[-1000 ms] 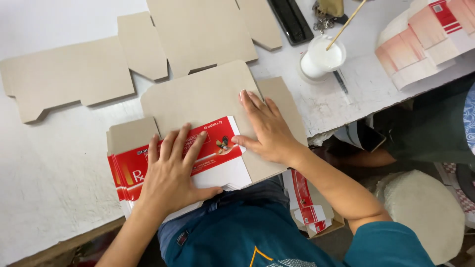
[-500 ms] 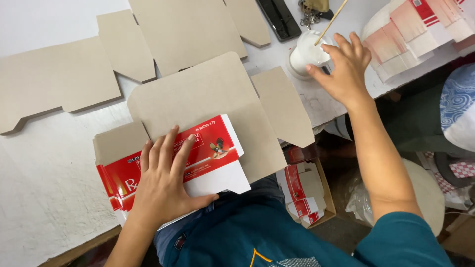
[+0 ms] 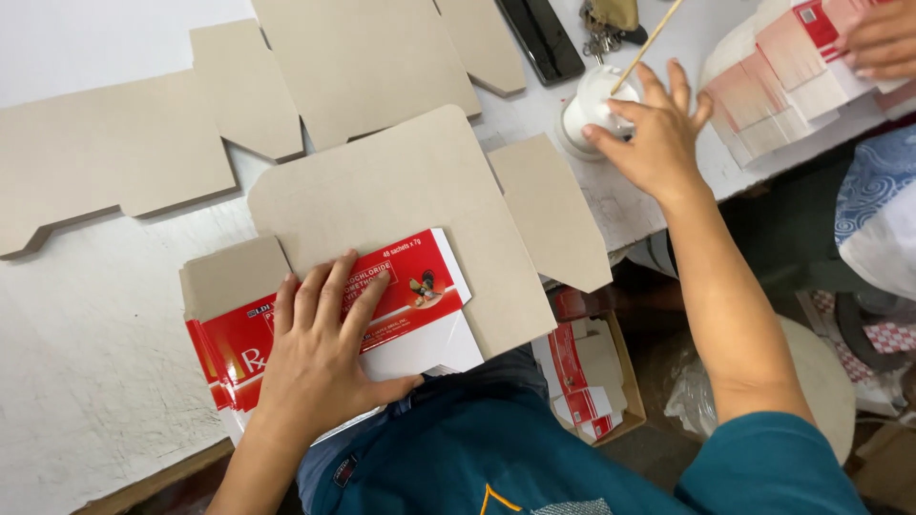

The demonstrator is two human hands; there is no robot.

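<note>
Carton (image 3: 382, 229): partly folded, printed flap turned over, near tabletop front edge.
Left hand (image 3: 320, 358): flat, pressing flap; nothing grasped.
Right hand (image 3: 654, 129): fingers curled at cup (image 3: 587, 110) by stick (image 3: 647, 46); grasp uncertain.
Remaining: side flaps unfolded; further blanks (image 3: 124, 162) waiting.

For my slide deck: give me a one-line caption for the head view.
Left hand presses a red-and-white carton blank flat while right hand reaches a white pot.

left hand (image 3: 320, 358) flat on red carton (image 3: 401, 286)
</note>
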